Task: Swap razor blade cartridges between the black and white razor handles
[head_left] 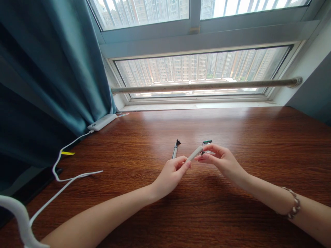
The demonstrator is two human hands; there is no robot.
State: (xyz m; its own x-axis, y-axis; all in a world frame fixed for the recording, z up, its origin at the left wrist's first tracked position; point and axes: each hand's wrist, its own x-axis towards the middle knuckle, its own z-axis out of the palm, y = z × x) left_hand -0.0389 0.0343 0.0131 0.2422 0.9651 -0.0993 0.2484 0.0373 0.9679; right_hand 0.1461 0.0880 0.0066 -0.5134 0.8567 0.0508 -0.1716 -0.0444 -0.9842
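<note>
Over the middle of the wooden table (232, 137), my left hand (172, 174) pinches the lower end of a white razor handle (195, 153). The handle slants up to the right. My right hand (219, 158) is closed round the handle's upper end, where a small black part shows at my fingertips. A green razor head (207, 141) lies on the table just beyond my right fingers. A second razor handle (175, 150), silver with a black tip, lies on the table just behind my left hand.
A white power bank (102, 122) rests at the back left by the teal curtain (46, 75), with a white cable (64, 172) trailing toward the near left corner. A window with a metal rail (207, 85) runs along the far edge.
</note>
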